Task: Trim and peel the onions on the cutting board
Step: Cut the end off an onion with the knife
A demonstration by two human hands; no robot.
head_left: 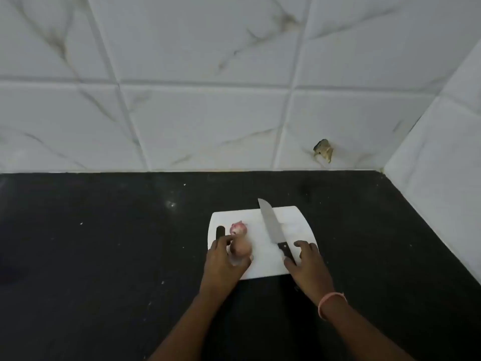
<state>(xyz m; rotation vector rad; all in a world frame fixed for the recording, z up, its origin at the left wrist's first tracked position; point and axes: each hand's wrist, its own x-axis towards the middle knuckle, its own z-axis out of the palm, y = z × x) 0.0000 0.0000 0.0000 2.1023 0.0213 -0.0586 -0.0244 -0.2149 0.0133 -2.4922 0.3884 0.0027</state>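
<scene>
A white cutting board [291, 225] lies on the black counter. Two small pinkish onions sit on its left part: one [238, 228] farther back, another [241, 248] nearer me. My left hand [223, 261] curls around the nearer onion, its forefinger reaching toward the board's dark handle slot [220, 231]. A knife [273, 227] with a steel blade and black handle lies across the board's middle, tip pointing away. My right hand [307, 264] is at the knife's handle, thumb on one side and fingers spread on the other, not closed around it.
The black counter [104, 256] stretches wide to the left and front. White marbled tile walls [208, 100] stand behind and at the right, meeting in a corner. A chipped hole [323, 150] shows in the back wall tile.
</scene>
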